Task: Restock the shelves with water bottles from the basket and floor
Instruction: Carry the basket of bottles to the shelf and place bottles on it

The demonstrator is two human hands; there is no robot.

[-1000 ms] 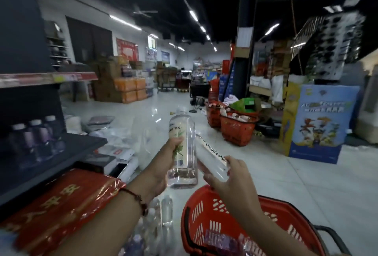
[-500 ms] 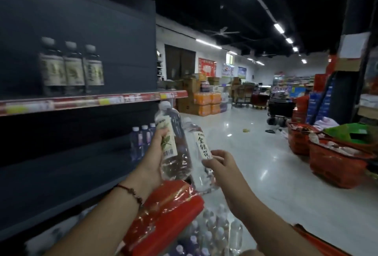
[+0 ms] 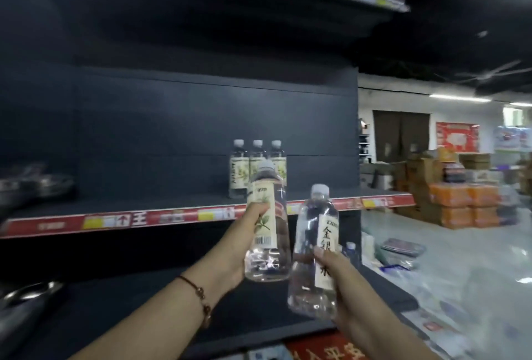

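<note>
Both hands are raised in front of a dark shelf unit, each carrying a clear water bottle. The left hand [image 3: 236, 244] has its fingers wrapped round an upright bottle with a leaf label [image 3: 266, 227]; the right hand [image 3: 341, 282] has its fingers clamped on a bottle with black characters [image 3: 313, 247], tilted slightly. The two bottles sit just beside each other. Behind them, three matching bottles [image 3: 257, 168] stand upright in a row on the middle shelf [image 3: 115, 220], near its right end.

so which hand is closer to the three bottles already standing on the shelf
Left. The left hand holds its bottle up just below and in front of the three shelved bottles. The right hand grips the other bottle lower and further right.
</note>
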